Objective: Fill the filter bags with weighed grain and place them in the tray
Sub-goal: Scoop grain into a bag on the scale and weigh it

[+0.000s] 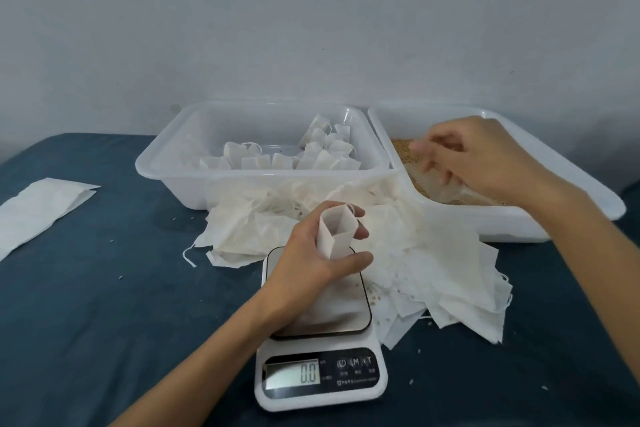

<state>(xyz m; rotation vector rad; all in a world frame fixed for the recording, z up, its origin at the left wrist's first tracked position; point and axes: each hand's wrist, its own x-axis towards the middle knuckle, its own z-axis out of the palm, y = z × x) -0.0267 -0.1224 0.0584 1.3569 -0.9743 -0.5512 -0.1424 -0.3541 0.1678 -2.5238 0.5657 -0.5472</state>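
left hand (313, 258): fingers curled round an open filter bag (337, 231), held mouth-up over the scale (320, 340)
right hand (485, 158): over the grain (403, 149) in the right tray (519, 222), fingers loosely bent; blurred, grip cannot tell
scale display: 0.0
left tray (166, 163): filled bags (311, 152), beyond left fingers
empty bags (433, 260): heaped just right of left fingers

A white filter bag (337, 230) stands upright with its mouth open over the scale platform. Filled, tied bags (277, 158) lie in the left white tray (166, 152); tan grain (415, 180) fills the right tray (519, 215); empty bags (433, 253) sprawl between
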